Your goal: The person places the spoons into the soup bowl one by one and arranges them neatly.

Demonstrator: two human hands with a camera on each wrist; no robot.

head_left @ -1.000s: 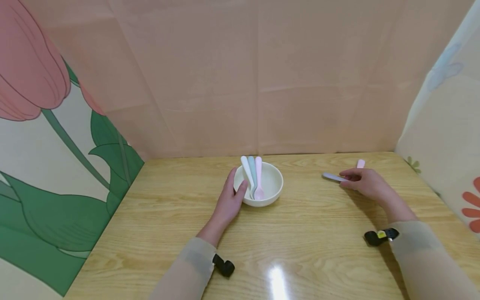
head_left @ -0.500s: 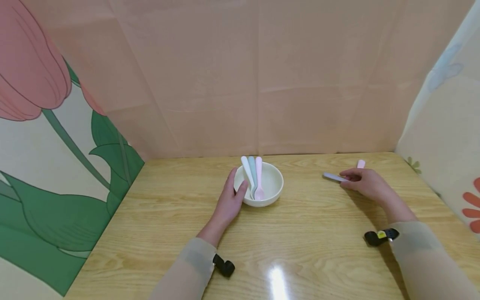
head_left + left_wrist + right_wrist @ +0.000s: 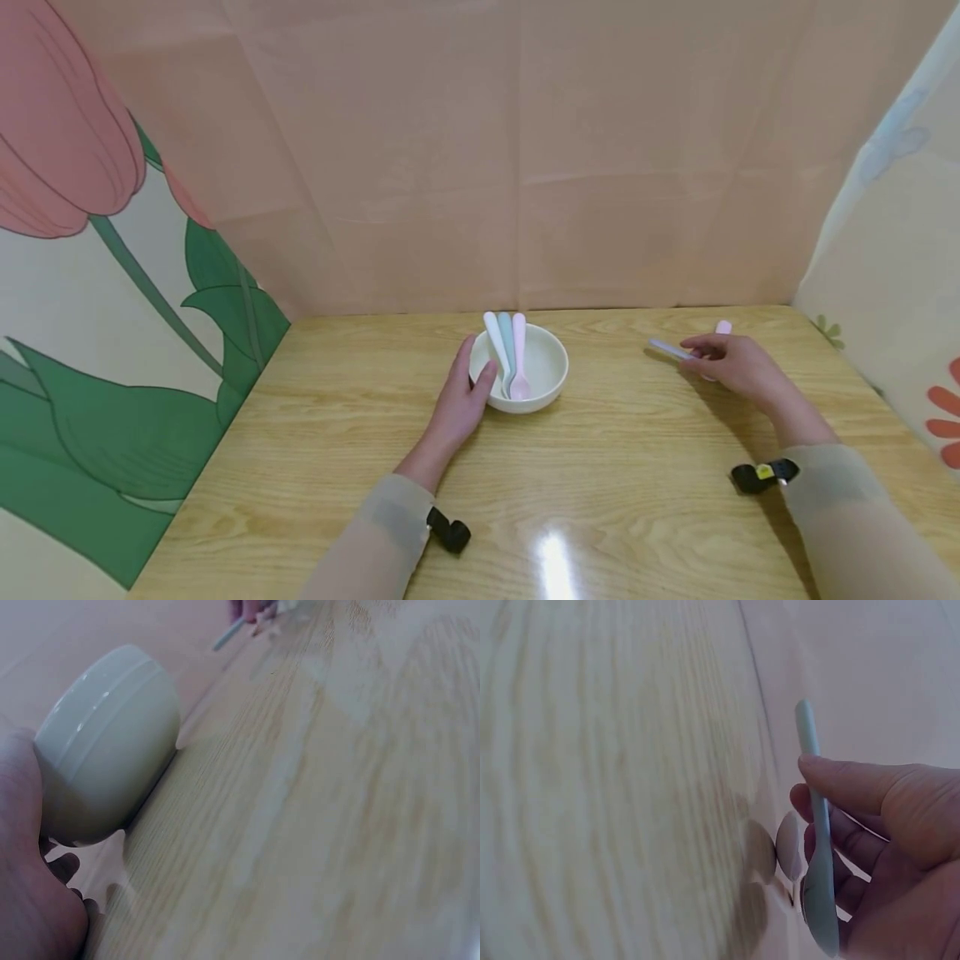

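Observation:
My left hand (image 3: pixel 456 396) holds the left side of a white bowl (image 3: pixel 547 362), its thumb by the near rim and its fingers along the outer wall. Leaning inside the bowl are a white spoon (image 3: pixel 496 340), a blue-green spoon (image 3: pixel 506 337) and a pink spoon (image 3: pixel 519 358). At the right, my right hand (image 3: pixel 738 364) pinches a pale bluish spoon (image 3: pixel 666 347) by its handle between thumb and fingers. In the right wrist view this spoon (image 3: pixel 820 832) hangs with its scoop toward the palm. A second pink spoon (image 3: pixel 723 327) lies just behind that hand, partly hidden by it.
Both hands work over a wood-grain table (image 3: pixel 600 467), with a plain pinkish cloth (image 3: pixel 517 167) rising behind its far edge. Flower-patterned panels flank it, with green leaves (image 3: pixel 135 433) on the left. A small black camera sits on each wrist.
The pinched spoon's handle has tilted and shifted slightly right with my right hand's fingers, and more of the pink spoon behind shows. My left hand and the bowl stay put.

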